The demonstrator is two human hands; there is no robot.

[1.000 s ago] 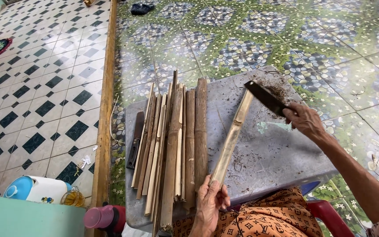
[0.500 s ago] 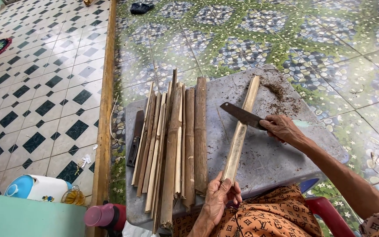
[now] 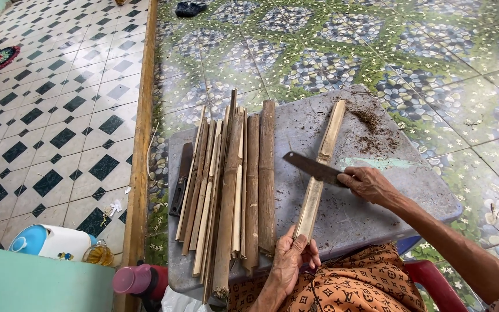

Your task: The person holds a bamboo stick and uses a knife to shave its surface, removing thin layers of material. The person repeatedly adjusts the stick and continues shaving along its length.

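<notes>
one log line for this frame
left hand: grips bamboo strip | right hand: holds cleaver across strip | gray board

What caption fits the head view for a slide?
Left hand grips a split bamboo strip on a grey board; right hand lays a cleaver across it.

A single head-worn camera is looking steeply down from close above the seated person, facing forward over the grey counter [image 3: 376, 208] and taking in the tiled floor [image 3: 59, 115] beyond.

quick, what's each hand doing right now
Left hand: closed on the near end of the long pale split bamboo strip.
Right hand: closed on the dark flat-bladed cleaver, blade across the strip.
</notes>
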